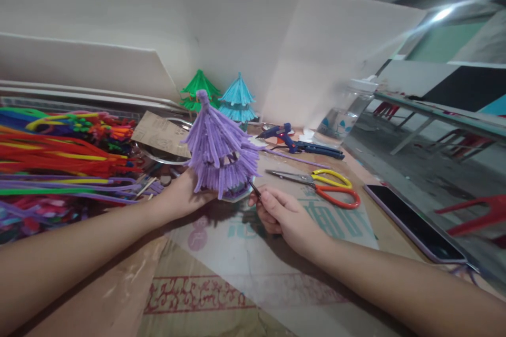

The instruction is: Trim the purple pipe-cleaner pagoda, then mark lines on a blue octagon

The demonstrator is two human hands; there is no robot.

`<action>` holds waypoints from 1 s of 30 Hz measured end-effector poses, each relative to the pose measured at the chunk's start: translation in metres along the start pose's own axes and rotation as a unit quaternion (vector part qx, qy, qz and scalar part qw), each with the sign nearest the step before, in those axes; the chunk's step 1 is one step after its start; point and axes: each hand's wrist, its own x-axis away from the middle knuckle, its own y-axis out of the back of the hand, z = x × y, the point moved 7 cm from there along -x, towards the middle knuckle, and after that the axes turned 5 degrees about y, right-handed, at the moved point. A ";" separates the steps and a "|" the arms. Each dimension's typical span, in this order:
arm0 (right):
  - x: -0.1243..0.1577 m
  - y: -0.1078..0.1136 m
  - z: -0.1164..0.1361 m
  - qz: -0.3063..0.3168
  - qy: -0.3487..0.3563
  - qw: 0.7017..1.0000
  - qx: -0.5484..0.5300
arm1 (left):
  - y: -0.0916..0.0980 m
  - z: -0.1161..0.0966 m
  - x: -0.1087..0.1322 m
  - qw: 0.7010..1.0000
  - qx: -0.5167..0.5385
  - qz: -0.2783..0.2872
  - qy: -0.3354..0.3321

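A purple pipe-cleaner tree (221, 150) with two fringed tiers stands tilted in front of me. My left hand (195, 189) grips its lower left side, the fingers mostly hidden behind and beneath the fringe. A pale base edge shows under the lower tier. Pinched in my right hand (282, 213) is a thin dark pointed tool (255, 188), its tip at the tree's lower right fringe; its exact kind I cannot make out. Scissors (316, 181) with one yellow and one orange-red handle lie beyond my right hand.
Behind stand a green tree (201, 87) and a light-blue tree (237, 95). A blue glue gun (282, 136), dark-handled pliers (320, 149) and a clear plastic jar (343, 110) lie back right. A phone (413, 221) rests at right. Colourful pipe cleaners (59, 152) fill the left side.
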 end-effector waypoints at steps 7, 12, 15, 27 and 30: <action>0.001 -0.001 0.000 0.003 -0.001 1.000 -0.007 | -0.001 0.001 -0.001 1.000 -0.011 0.005 -0.002; 0.001 0.001 0.000 -0.002 -0.005 1.000 -0.004 | 0.000 0.002 -0.001 1.000 0.003 0.001 0.014; 0.001 0.002 0.000 -0.006 -0.007 1.000 -0.012 | 0.001 0.000 -0.001 1.000 0.008 -0.003 0.014; 0.003 -0.002 0.003 0.008 -0.003 1.000 -0.003 | -0.004 -0.008 -0.002 1.000 0.015 0.020 0.010; 0.003 -0.004 0.004 0.016 0.000 1.000 -0.002 | -0.004 -0.006 -0.002 0.999 0.022 0.022 0.017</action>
